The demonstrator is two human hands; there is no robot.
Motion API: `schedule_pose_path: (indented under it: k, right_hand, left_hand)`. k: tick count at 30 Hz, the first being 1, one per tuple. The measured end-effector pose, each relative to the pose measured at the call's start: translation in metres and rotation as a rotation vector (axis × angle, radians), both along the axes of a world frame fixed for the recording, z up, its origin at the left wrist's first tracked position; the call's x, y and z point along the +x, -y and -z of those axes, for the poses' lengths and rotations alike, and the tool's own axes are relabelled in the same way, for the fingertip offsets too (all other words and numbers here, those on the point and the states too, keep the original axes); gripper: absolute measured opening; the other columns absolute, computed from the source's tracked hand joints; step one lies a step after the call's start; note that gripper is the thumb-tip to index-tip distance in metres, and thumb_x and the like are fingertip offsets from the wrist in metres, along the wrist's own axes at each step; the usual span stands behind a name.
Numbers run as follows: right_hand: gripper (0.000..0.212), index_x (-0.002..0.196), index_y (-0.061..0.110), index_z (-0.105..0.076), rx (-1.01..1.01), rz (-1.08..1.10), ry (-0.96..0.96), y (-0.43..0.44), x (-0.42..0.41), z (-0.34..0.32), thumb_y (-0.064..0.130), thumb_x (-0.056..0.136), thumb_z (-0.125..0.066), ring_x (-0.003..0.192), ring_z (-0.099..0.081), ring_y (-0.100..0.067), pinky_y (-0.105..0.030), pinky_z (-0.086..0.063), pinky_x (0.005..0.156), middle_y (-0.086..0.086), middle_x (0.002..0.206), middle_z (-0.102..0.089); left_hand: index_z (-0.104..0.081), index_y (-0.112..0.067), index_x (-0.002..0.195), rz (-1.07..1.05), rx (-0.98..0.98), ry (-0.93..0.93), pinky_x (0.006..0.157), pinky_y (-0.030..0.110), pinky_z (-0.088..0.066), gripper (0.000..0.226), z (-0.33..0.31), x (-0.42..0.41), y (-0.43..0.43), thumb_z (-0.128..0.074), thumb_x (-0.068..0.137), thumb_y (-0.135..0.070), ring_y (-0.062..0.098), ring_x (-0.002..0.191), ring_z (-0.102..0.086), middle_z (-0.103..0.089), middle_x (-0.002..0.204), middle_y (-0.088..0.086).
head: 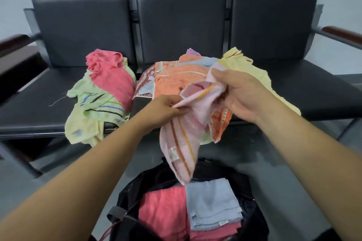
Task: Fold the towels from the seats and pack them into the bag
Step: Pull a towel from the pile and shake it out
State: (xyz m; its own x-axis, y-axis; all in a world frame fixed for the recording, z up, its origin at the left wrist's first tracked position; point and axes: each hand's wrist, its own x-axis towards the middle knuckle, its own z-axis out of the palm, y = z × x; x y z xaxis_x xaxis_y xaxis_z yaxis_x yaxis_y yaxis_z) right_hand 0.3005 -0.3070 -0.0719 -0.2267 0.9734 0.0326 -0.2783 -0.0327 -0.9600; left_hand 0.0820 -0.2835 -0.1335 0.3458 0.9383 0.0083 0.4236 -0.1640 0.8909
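Left hand (166, 108), right hand (241, 94) grip towel (182, 139), label (173, 152) illegible.

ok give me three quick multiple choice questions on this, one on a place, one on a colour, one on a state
1. Where does the folded blue towel lie?
A. on the left seat
B. in the black bag
C. on the floor
2. What colour is the held towel that the left hand and right hand grip?
A. pale pink, striped
B. plain green
C. dark grey
3. How is the black bag?
A. zipped shut
B. open
C. hidden under towels

B: it rests inside, beside a coral towel.
A: pink cloth with orange and brown stripes.
B: its mouth gapes, showing its contents.
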Motion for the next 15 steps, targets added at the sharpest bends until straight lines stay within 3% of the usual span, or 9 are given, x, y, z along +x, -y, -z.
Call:
schedule_pose_path:
  k: [2,4,5,8,11,13,15]
  right_hand:
    - [0.031,0.08,0.0,-0.067,0.016,-0.023,0.414,0.0,0.017,0.011,0.029,0.079,-0.079,0.06,-0.057,-0.018,-0.03,-0.048,0.062,-0.006,0.064,-0.061]
    - [0.041,0.077,-0.005,-0.068,0.028,-0.099,0.831,-0.001,0.029,0.02,0.032,0.076,-0.087,0.06,-0.049,-0.021,-0.031,-0.042,0.061,-0.011,0.063,-0.056]
    - [0.043,0.076,-0.006,-0.067,0.01,-0.148,0.936,-0.001,0.033,0.024,0.032,0.078,-0.087,0.06,-0.049,-0.02,-0.031,-0.043,0.06,-0.013,0.064,-0.056]
    - [0.037,0.067,-0.003,-0.061,-0.068,-0.168,0.94,-0.003,0.037,0.029,0.022,0.086,-0.081,0.056,-0.051,-0.014,-0.024,-0.045,0.056,-0.013,0.066,-0.054]
    - [0.053,0.084,-0.016,-0.055,0.054,0.098,0.889,-0.019,0.046,0.036,0.032,0.087,-0.078,0.073,-0.042,-0.019,-0.031,-0.033,0.072,-0.007,0.078,-0.045]
    - [0.056,0.093,-0.019,-0.054,0.095,0.284,0.759,-0.028,0.052,0.041,0.034,0.091,-0.07,0.077,-0.042,-0.019,-0.033,-0.031,0.073,-0.007,0.081,-0.047]
    - [0.052,0.099,-0.02,-0.055,0.067,0.383,0.587,-0.033,0.058,0.046,0.032,0.095,-0.061,0.08,-0.052,-0.022,-0.034,-0.039,0.075,-0.012,0.085,-0.057]
  left_hand:
    - [-0.064,-0.023,0.088,0.047,-0.058,-0.008,0.071,0.034,-0.036,0.019,0.007,-0.006,0.0,-0.063,0.084,-0.041,0.015,0.073,-0.049,-0.054,0.076,-0.002]
    - [-0.06,-0.024,0.098,0.127,-0.095,-0.104,0.071,0.037,-0.039,0.02,0.011,-0.014,0.0,-0.059,0.087,-0.04,0.017,0.074,-0.051,-0.056,0.08,0.0]
    - [-0.06,-0.024,0.1,0.179,-0.11,-0.156,0.074,0.038,-0.041,0.021,0.011,-0.016,0.001,-0.062,0.087,-0.04,0.018,0.077,-0.053,-0.059,0.084,0.003]
    - [-0.06,-0.021,0.096,0.302,-0.226,-0.091,0.085,0.042,-0.044,0.032,0.009,-0.02,0.002,-0.082,0.079,-0.038,0.022,0.085,-0.059,-0.067,0.093,0.013]
    - [-0.065,-0.03,0.11,0.22,-0.241,-0.039,0.092,0.041,-0.047,0.053,0.008,-0.027,-0.003,-0.091,0.066,-0.043,0.024,0.088,-0.064,-0.069,0.097,0.009]
    - [-0.07,-0.032,0.109,0.152,-0.204,-0.134,0.097,0.043,-0.053,0.052,0.008,-0.037,-0.008,-0.088,0.063,-0.049,0.024,0.095,-0.07,-0.074,0.103,0.006]
    - [-0.076,-0.019,0.097,0.129,-0.162,-0.308,0.096,0.047,-0.052,0.046,0.011,-0.043,-0.009,-0.079,0.067,-0.053,0.024,0.09,-0.07,-0.073,0.1,0.013]
